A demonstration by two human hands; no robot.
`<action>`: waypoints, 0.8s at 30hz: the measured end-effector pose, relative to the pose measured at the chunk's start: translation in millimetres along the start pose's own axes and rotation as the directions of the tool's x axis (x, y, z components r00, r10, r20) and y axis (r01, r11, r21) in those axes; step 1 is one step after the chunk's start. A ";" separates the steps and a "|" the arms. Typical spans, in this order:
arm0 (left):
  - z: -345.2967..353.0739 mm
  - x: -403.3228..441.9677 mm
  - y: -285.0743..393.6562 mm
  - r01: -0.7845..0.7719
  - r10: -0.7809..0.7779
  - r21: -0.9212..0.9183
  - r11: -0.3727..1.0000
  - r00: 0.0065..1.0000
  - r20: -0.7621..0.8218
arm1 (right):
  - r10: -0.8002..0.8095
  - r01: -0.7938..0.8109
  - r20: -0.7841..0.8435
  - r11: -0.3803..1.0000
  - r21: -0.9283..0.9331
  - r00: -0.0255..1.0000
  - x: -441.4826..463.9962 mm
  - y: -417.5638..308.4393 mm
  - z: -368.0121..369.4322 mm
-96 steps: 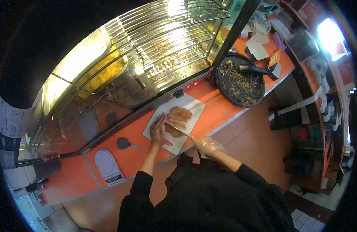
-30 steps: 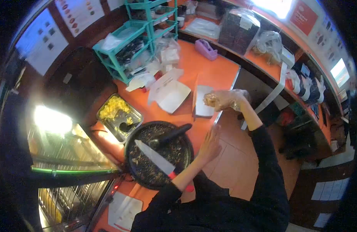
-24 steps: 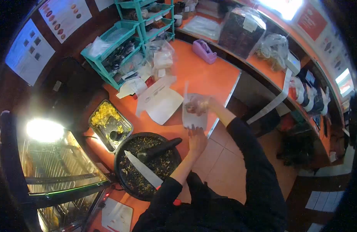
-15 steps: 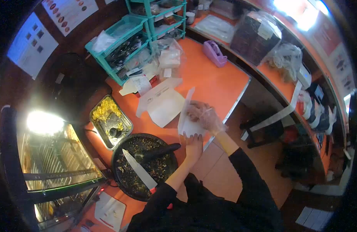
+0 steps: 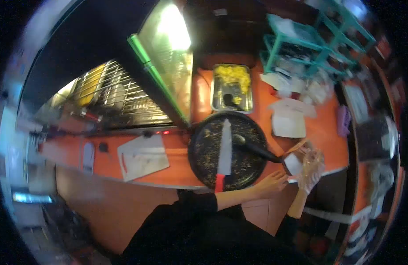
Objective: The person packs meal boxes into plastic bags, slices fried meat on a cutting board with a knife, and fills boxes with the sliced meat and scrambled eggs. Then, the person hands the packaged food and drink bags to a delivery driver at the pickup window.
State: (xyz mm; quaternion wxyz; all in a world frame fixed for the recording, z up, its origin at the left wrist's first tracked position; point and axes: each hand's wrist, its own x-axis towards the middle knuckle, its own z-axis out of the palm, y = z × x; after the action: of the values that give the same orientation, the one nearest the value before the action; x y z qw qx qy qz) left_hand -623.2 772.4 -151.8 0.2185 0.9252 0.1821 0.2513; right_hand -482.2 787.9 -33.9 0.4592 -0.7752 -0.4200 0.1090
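Observation:
A small white paper box (image 5: 293,164) stands open near the table's front edge at the right. My left hand (image 5: 272,184) is bare, with bent fingers closed at the box's near left corner. Over the right side of the same box is my right hand (image 5: 312,167), in a clear plastic glove; blur hides its fingers and anything in them. Just behind lies a second white box (image 5: 288,123), its lid folded open. Left of my hands sits a round black pan (image 5: 204,152) with crumbs. A red-handled knife (image 5: 225,152) and a black-handled utensil (image 5: 261,152) lie across it.
Behind the pan is a metal tray (image 5: 217,104) of yellow food. A lit glass cabinet (image 5: 124,97) and a white cutting board (image 5: 144,157) are at left. Teal basket shelves (image 5: 296,37) rise at the back right, near a purple tape dispenser (image 5: 343,120).
My view has swung left, bringing the cabinet and cutting board into fuller view. Both hands remain by the small box. My right hand has drawn back towards its right side.

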 end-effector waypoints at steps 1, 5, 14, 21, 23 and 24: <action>-25.6 -20.2 0.9 -0.130 0.130 0.001 0.992 0.990 -0.060 | -0.027 0.026 0.041 1.000 0.016 0.999 -13.4 -24.5 17.6; -111.0 -141.1 -23.7 0.046 -0.066 -0.104 0.993 0.977 -0.203 | -0.548 0.573 0.171 0.776 -0.263 0.819 -86.0 -102.2 99.8; -266.3 -476.8 -131.4 0.950 -0.708 0.095 0.297 0.286 -0.646 | -0.536 0.634 0.767 0.740 0.224 0.354 -291.2 -188.8 398.0; -283.5 -553.5 -197.1 0.902 -0.811 -0.055 0.429 0.357 -0.463 | -0.575 0.806 0.729 0.589 0.053 0.372 -364.2 -196.4 490.5; -290.8 -547.7 -194.3 0.881 -0.792 0.006 0.472 0.428 -0.436 | -0.617 0.652 0.574 0.736 0.181 0.538 -366.7 -178.3 489.9; -288.9 -553.1 -197.2 0.869 -0.773 0.027 0.494 0.453 -0.445 | -0.645 0.711 0.528 0.695 0.105 0.552 -361.5 -174.1 482.3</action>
State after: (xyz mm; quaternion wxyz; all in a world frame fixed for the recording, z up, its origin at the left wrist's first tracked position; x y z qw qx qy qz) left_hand -1271.9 780.9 -237.9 0.1548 0.6708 0.6776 0.2588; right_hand -1071.1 854.9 -239.7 0.2838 -0.5172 -0.8005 0.1059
